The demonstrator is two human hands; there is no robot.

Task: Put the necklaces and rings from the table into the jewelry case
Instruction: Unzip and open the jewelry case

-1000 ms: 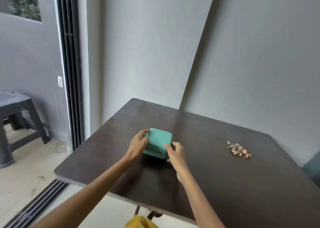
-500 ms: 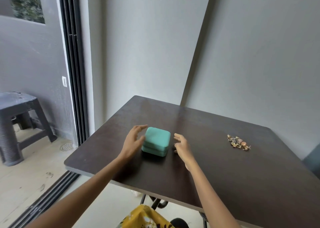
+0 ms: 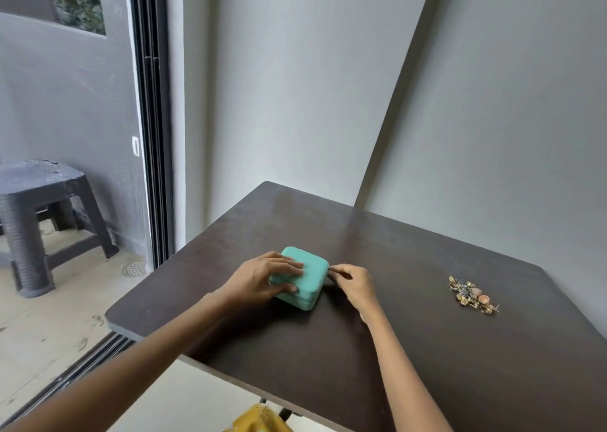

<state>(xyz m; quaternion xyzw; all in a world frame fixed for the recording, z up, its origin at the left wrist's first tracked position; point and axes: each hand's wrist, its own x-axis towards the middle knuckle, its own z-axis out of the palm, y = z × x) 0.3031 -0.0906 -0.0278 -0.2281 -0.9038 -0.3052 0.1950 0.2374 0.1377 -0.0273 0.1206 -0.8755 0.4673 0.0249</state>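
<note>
A: What are the hands doing?

B: The left hand [image 3: 262, 275] lies on top of the teal jewelry case [image 3: 300, 279], fingers flat across the lid and thumb against its near side, pressing it to the worktop [image 3: 410, 349]. The right hand [image 3: 353, 283] is at the case's right edge with fingertips drawn together in a pinch right at the seam. I judge it is going for a zip pull, but whatever it holds is too small to make out.

A: And the case?

B: Closed, flat on the worktop between the two hands. The heap of necklaces and rings [image 3: 473, 295] sits well apart, out beyond the right hand, untouched.

A: What might go wrong?

B: The case looks light and the top looks smooth, so a sideways tug at the seam could slide or spin it if the left hand eases off. Later, the heap looks tangled; lifting one chain could drag rings along and drop them toward the edge.

A: The surroundings?

B: A dark brown worktop, matte, with rounded corners, set in a corner of pale grey walls. Beyond the left hand, a sliding door track [image 3: 151, 119] leads to a patio with a dark woven stool [image 3: 39, 214] and a floor drain [image 3: 135, 269]. Something yellow [image 3: 259, 420] shows under the near edge.
</note>
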